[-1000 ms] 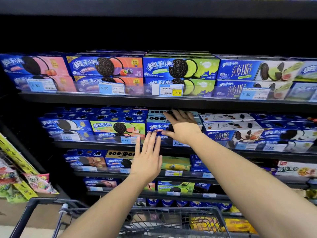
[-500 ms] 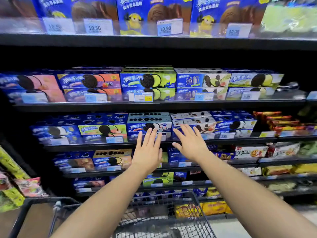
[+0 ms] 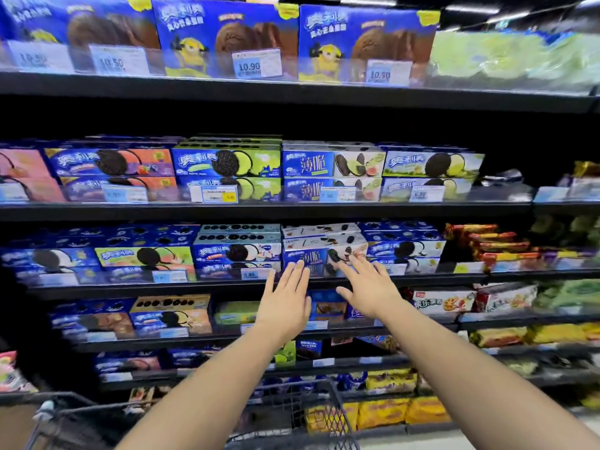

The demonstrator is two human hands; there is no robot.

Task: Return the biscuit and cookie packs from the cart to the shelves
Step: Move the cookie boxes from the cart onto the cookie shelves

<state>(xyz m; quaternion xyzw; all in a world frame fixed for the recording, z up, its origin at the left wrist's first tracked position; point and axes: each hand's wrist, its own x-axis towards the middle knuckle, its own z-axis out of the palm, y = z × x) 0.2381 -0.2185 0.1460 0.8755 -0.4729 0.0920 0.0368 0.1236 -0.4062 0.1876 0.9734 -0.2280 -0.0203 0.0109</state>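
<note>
Cookie packs (image 3: 238, 251) along dark shelves (image 3: 259, 211)

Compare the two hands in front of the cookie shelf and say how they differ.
The left hand sits lower and further left; the right hand reaches higher and further right. The left hand's fingers lie close together and point straight up; the right hand's fingers are spread and slant up to the left, toward the white thin-cookie box. Both are open, palms toward the shelf, holding nothing.

White price tags (image 3: 256, 64) line the shelf edges
</note>
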